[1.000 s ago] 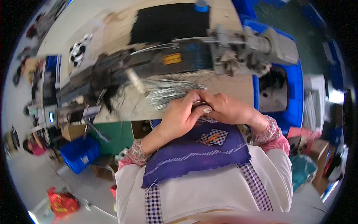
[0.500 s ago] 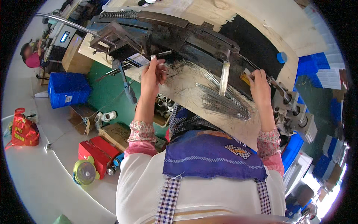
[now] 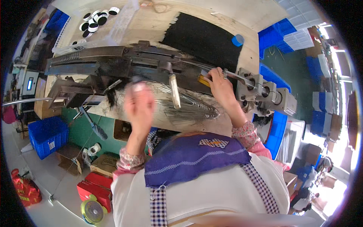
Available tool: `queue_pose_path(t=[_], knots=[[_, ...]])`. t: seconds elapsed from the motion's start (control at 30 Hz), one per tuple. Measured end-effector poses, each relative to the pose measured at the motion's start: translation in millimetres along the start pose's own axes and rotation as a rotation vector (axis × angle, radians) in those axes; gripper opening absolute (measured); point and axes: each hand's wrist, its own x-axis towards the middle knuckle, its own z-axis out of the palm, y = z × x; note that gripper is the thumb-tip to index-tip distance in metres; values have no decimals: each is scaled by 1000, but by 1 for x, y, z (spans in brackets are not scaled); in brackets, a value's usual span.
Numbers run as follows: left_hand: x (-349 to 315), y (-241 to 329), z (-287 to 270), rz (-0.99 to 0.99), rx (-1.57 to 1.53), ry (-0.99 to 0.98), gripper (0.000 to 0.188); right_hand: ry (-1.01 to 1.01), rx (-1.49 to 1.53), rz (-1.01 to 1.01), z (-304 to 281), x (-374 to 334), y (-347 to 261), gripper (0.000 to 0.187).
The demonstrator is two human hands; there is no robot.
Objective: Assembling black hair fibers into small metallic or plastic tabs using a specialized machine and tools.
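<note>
My left hand [image 3: 139,106] is smeared by motion above the near edge of the wooden bench, in front of a long dark metal machine [image 3: 151,62]. Its fingers cannot be made out, nor whether they hold anything. My right hand [image 3: 223,90] is at the machine's right part, fingers closed at a small yellow piece [image 3: 204,80] with a pale end. Between the hands a lever with a worn, light handle [image 3: 174,90] points toward me. Beneath it, a bundle of thin metal wires [image 3: 193,112] lies on the bench.
Metal cylinder fittings [image 3: 266,90] stand at the machine's right end. Behind lie a black mat [image 3: 206,36], a blue cap [image 3: 238,40] and several white-and-black round pieces [image 3: 93,26]. A metal rod [image 3: 26,101] juts out left. A blue crate [image 3: 49,137] sits on the floor.
The view has turned and shifted, so the bench appears further left. My left hand has come away from the machine's left part toward the lever. The right hand stays by the yellow piece.
</note>
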Motion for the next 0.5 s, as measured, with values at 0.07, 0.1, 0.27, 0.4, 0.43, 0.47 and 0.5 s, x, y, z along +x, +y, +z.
queue_pose_path(t=[0.07,0.1,0.27,0.4,0.43,0.47,0.5], knots=[[-4,18,44,-168,-24,-523,25,-21,-33,42,1,1,-1,15],[5,17,66,-311,-122,-777,26,-49,-54,81,2,2,3,15],[23,-24,111,-685,-238,-767,28,-100,226,15,-3,-8,8,15],[20,-33,112,-689,-306,-563,28,-40,61,-23,-12,-11,-4,12],[22,-34,111,-690,-310,-486,27,-33,66,-29,-15,-13,-6,12],[21,-33,109,-661,-295,-451,27,-44,0,-93,-19,-17,-8,12],[21,-30,109,-654,-288,-455,27,-53,-67,-152,-23,-21,-9,12]])
